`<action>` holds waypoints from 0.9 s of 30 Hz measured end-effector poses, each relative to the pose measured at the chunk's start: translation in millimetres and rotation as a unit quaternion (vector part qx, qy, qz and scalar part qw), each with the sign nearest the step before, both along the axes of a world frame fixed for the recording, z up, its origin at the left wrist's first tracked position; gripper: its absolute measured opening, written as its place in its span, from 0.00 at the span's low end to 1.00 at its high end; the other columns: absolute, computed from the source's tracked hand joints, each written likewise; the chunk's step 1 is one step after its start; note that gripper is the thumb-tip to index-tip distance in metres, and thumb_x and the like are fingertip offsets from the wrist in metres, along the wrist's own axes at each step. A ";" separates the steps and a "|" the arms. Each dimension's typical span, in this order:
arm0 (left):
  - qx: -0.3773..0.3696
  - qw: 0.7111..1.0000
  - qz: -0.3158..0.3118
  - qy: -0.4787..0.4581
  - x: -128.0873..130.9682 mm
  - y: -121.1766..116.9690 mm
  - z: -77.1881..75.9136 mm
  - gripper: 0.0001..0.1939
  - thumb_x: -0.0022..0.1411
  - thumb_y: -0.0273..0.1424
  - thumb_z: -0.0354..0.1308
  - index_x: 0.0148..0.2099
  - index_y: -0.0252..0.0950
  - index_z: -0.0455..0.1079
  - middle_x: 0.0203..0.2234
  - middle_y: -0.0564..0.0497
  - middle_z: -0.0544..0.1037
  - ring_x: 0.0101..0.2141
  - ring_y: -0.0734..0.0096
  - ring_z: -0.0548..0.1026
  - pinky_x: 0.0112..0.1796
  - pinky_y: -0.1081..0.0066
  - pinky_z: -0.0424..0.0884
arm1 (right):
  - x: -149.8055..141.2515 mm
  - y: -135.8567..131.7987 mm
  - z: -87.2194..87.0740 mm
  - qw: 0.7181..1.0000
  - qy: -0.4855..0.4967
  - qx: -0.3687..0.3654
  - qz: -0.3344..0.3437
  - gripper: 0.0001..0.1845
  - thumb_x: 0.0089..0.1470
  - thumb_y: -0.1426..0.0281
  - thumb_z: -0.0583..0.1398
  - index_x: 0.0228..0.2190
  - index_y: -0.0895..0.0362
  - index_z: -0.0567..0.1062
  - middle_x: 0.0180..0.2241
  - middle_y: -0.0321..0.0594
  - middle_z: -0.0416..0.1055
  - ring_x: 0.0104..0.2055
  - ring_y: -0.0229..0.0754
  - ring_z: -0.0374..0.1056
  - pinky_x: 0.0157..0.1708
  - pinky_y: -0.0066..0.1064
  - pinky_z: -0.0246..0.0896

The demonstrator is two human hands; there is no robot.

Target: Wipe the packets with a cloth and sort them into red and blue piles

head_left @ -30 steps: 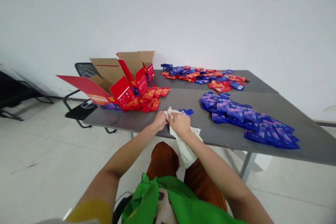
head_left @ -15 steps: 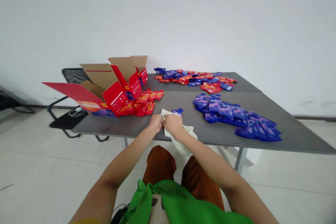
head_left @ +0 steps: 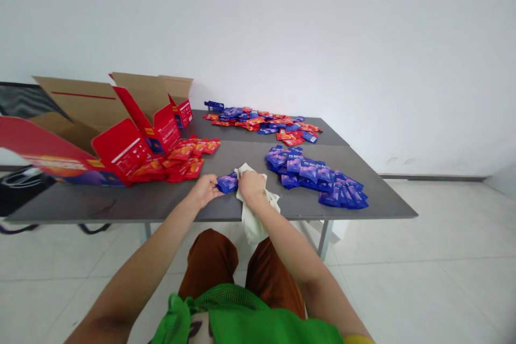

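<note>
A person in a green top and brown trousers is at the near edge of a dark grey desk (head_left: 245,150), bare forearms reaching over it. One blue packet (head_left: 228,183) is between the two hands, close to the near edge and roughly midway along it. The left hand (head_left: 205,190) has its fingers nearly closed, gripping the packet's left end. The right hand (head_left: 251,185) is curled closed around a bunched white cloth (head_left: 255,221), at the packet's right end; its fingertips are hidden, so whether they touch the packet cannot be told. The cloth hangs down over the near edge towards the person's knees.

To the right of the hands, overlapping blue packets (head_left: 308,169) spread in a slanting band towards the near right corner. To the left, a heap of red-orange packets (head_left: 187,155) lies against red cardboard boxes (head_left: 121,145), three of them, flaps open, lined up along the left edge from front to back. By the far edge lies a loose, mixed pile of red and blue packets (head_left: 264,120), with a small dark blue object (head_left: 214,105) at its left, near a plain white wall (head_left: 306,27).
</note>
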State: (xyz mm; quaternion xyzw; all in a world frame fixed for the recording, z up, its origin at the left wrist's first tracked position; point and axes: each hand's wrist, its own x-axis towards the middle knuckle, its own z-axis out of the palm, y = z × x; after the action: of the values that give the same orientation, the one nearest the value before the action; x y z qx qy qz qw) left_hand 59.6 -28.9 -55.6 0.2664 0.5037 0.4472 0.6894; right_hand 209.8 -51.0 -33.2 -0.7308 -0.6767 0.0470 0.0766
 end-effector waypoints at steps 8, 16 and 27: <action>0.105 0.981 0.085 0.137 4.9 -4.3 -21.8 0.20 0.50 0.16 0.57 0.47 0.28 0.68 0.29 0.45 0.79 0.31 0.68 0.78 0.35 0.69 0.74 | -19.6 -52.8 18.0 0.995 -0.051 -0.034 0.082 0.09 0.54 0.74 0.57 0.33 0.58 0.78 0.34 0.47 0.78 0.38 0.47 0.74 0.36 0.35 0.66; 0.336 0.650 -0.112 0.672 10.0 -29.7 1.8 0.15 0.58 0.31 0.52 0.45 0.35 0.75 0.39 0.38 0.79 0.43 0.48 0.76 0.44 0.60 0.68 | 5.4 -29.4 77.3 0.992 0.012 0.098 0.075 0.25 0.60 0.53 0.49 0.37 0.57 0.77 0.37 0.48 0.76 0.39 0.50 0.73 0.37 0.37 0.65; 0.280 0.590 -0.125 0.747 22.1 -94.1 -25.1 0.22 0.64 0.30 0.41 0.40 0.29 0.77 0.38 0.31 0.77 0.44 0.47 0.74 0.44 0.59 0.66 | -26.5 -6.8 -17.8 0.933 0.071 0.129 0.328 0.16 0.61 0.59 0.53 0.46 0.52 0.70 0.46 0.42 0.60 0.48 0.42 0.59 0.45 0.32 0.56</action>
State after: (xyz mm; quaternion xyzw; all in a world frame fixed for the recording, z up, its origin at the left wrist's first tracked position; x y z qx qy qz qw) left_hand 81.7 -123.0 -80.7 0.7474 0.6535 0.1190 0.0116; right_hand 183.4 -57.8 -51.0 -0.4473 -0.8716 0.0338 0.1980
